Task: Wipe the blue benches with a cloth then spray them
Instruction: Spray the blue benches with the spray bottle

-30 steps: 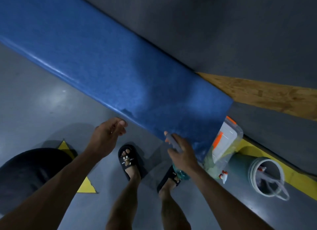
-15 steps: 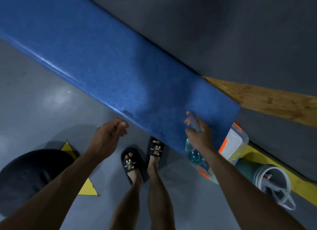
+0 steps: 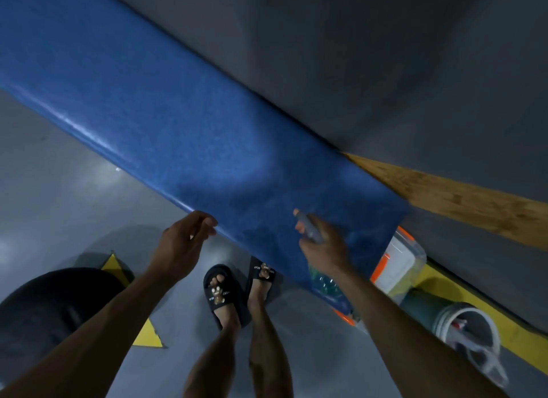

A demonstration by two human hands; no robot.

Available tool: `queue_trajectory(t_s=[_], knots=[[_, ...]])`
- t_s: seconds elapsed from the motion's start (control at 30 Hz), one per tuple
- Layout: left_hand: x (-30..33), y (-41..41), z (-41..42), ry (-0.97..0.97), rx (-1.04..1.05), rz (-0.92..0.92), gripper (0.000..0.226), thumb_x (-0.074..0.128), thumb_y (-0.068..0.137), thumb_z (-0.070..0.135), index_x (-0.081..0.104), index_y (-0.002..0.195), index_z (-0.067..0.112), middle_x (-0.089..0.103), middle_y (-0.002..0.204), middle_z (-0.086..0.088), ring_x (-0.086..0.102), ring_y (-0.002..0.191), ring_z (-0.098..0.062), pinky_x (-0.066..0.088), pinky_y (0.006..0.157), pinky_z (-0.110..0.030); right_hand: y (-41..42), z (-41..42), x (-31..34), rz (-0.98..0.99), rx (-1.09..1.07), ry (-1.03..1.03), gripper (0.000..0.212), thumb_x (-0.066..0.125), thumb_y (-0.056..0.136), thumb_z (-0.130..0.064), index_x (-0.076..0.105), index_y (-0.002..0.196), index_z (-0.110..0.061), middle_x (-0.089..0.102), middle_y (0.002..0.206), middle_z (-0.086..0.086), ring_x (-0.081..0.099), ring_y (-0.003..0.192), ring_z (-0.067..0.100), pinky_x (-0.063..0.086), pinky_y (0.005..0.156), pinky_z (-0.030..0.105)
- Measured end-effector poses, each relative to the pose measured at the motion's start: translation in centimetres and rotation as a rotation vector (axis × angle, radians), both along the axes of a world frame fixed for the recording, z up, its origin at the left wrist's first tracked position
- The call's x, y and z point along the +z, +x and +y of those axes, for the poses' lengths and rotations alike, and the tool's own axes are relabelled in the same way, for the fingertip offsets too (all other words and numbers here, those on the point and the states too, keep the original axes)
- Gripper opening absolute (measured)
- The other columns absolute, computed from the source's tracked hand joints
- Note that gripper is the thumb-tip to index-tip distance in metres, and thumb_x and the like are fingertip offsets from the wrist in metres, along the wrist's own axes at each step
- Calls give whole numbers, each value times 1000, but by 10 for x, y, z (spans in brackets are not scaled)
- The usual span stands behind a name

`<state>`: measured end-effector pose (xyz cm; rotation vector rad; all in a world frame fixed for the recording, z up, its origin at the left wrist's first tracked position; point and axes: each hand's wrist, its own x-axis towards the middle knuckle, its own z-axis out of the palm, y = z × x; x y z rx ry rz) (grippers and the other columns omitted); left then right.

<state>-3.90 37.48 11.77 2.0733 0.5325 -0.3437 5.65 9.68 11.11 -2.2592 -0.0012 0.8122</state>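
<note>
Head view: spray bottle (image 3: 311,231) in right hand (image 3: 324,246) over blue bench (image 3: 184,124).

A long blue bench (image 3: 184,130) with a mottled, faintly glossy top runs diagonally from the far left to the near right, its back edge tight against a dark grey wall. Nothing lies on its top. Below it, the grey floor (image 3: 59,190) carries a yellow line (image 3: 444,291) along the wall's foot and yellow triangles (image 3: 148,335) at the near left. On the floor by the bench's right end stand a clear container with orange parts (image 3: 397,264) and a bucket (image 3: 462,326); a dark round object (image 3: 53,305) sits at the near left.
</note>
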Motion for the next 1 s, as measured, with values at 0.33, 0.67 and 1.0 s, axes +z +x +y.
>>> queue_trajectory(t_s=[0.33,0.67,1.0], knots=[[3,1,15,79,82,46,31,44,97,45,66,106,26,72,100,8,66,96,-14,46,80,-31,-43,37,-14,79,-2,-11,16,61,81,-11,51,73,-19,53,62,-5,52,58,2,37,58,26],[15,5,35,99,80,28,34,42,97,44,66,107,22,71,98,4,66,91,-19,48,76,-33,132,26,0,-94,-156,-73,3,57,83,-21,59,82,-20,59,73,-6,58,68,20,47,63,34],[7,4,64,58,172,13,32,39,95,56,63,101,35,71,96,12,66,89,-10,50,75,-33,46,78,-9,51,274,-63,27,56,77,-10,66,96,-26,67,89,-5,64,81,22,53,69,37]])
